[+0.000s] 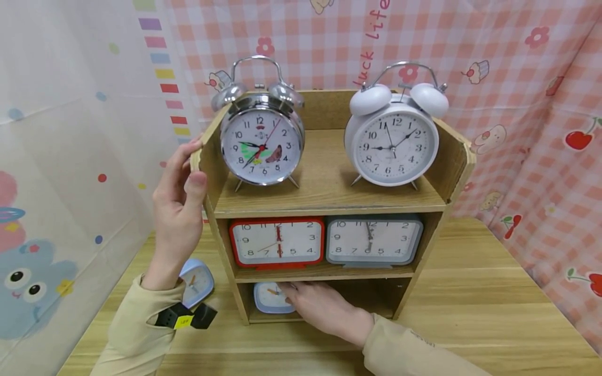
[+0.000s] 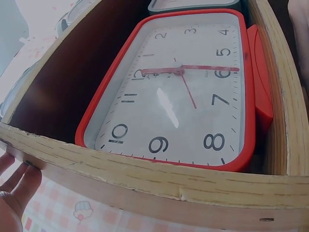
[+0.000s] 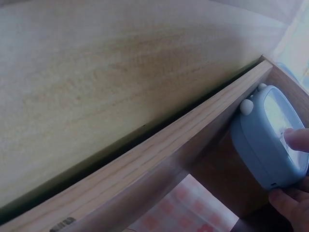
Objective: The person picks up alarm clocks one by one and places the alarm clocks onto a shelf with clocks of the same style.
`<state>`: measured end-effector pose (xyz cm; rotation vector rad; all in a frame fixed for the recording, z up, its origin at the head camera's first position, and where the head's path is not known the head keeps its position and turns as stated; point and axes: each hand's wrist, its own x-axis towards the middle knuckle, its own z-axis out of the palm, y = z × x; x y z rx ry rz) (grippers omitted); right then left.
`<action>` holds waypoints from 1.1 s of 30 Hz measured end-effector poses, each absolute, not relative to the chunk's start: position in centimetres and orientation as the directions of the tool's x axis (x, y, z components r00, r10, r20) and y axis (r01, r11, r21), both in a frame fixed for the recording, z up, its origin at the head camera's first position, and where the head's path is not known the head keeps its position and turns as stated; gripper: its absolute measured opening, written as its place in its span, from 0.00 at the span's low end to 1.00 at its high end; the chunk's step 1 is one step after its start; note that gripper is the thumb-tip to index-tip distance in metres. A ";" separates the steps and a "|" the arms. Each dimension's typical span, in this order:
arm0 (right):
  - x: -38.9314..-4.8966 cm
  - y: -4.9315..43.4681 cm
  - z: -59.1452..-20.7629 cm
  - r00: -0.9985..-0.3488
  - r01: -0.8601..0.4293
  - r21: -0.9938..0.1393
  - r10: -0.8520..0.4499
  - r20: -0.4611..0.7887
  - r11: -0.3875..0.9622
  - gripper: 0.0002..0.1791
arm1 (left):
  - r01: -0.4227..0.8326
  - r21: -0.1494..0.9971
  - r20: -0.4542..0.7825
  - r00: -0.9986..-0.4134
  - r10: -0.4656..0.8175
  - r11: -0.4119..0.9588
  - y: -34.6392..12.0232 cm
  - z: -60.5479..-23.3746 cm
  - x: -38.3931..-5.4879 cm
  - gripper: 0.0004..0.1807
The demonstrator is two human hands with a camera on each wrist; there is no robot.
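My right hand [image 1: 320, 305] reaches into the bottom compartment of a wooden shelf [image 1: 329, 205] and grips a small light-blue alarm clock [image 1: 270, 298]. In the right wrist view its thumb [image 3: 297, 139] lies on the clock's face, with the fingers [image 3: 285, 205] at the casing's side. My left hand [image 1: 178, 209] rests at the shelf's upper left side panel; the left wrist view has its fingers [image 2: 26, 186] against the panel's outer face. Another light-blue clock [image 1: 199, 282] lies on the table, partly hidden by the left wrist.
A silver twin-bell clock [image 1: 261, 143] and a white twin-bell clock [image 1: 392, 146] stand on the top shelf. Below them, a red clock [image 1: 277, 243] and a grey clock [image 1: 373, 241] stand side by side. A pink checked cloth [image 1: 320, 52] hangs behind the wooden table [image 1: 484, 303].
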<state>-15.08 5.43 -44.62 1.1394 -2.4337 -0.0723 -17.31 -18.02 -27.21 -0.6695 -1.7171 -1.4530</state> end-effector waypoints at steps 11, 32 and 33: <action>-15.0 5.8 -44.6 -0.558 -0.733 0.202 -0.745 0.366 0.649 0.22 | 0.800 0.558 0.827 -0.556 -0.077 0.219 -17.8 -27.1 -17.1 0.37; -11.0 7.8 -42.6 -0.371 -0.857 0.219 -0.853 0.368 0.467 0.43 | 0.767 0.576 0.802 -0.596 -0.016 0.284 -20.5 -28.0 -15.6 0.36; -10.7 8.0 -42.3 -0.350 -0.861 0.231 -0.857 0.379 0.453 0.42 | 0.761 0.575 0.801 -0.599 -0.016 0.301 -20.8 -28.1 -15.4 0.35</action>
